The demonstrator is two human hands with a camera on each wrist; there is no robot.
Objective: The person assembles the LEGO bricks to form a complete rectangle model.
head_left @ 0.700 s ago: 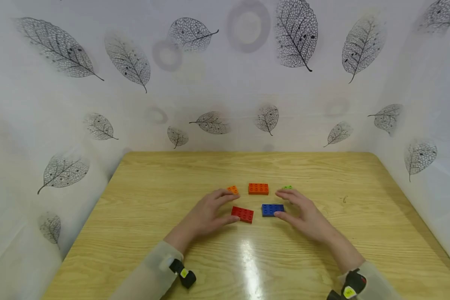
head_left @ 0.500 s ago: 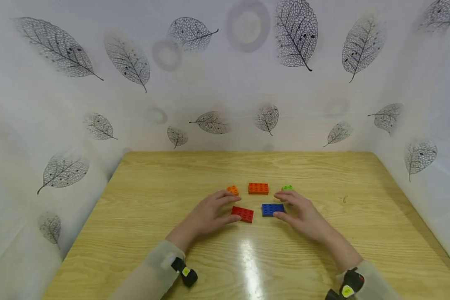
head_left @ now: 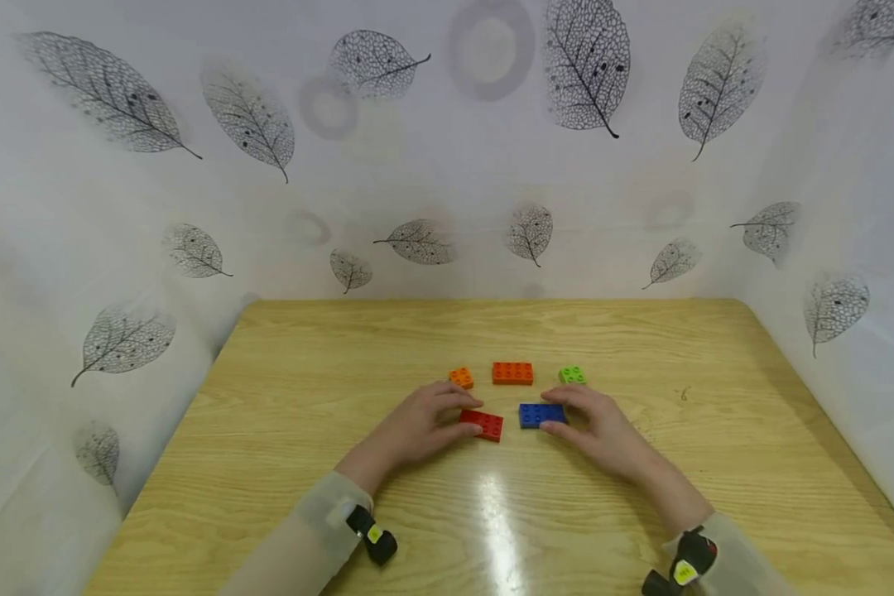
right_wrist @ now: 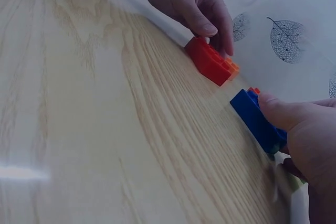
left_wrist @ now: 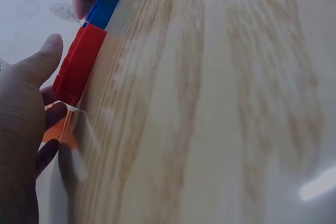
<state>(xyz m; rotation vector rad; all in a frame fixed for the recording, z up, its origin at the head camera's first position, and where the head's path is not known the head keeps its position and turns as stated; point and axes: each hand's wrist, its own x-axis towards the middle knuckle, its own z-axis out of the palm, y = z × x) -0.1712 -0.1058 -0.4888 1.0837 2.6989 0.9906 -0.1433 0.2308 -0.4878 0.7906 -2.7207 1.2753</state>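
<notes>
Near the middle of the table, my left hand [head_left: 426, 424] hovers around a red toy building brick [head_left: 491, 426], thumb over its near side and fingers beyond it. The left wrist view shows a gap between that thumb and the red brick [left_wrist: 84, 61]. On the other side, my right hand [head_left: 602, 426] spans a blue brick [head_left: 532, 415], its thumb and fingers spread. In the right wrist view the thumb overlaps the blue brick [right_wrist: 256, 120]; whether it touches cannot be told. Both bricks lie flat on the table, slightly apart.
Behind the hands lie a small orange brick [head_left: 459, 377], a longer orange-red brick [head_left: 512, 372] and a small green brick [head_left: 572, 375]. The wood-grain table [head_left: 328, 348] is bounded by a white leaf-patterned curtain [head_left: 447, 165] at the back and sides.
Both hands have drawn slightly closer around the red and blue bricks. More of the green brick shows as the right fingers move toward the blue brick. The bricks have not visibly moved.
</notes>
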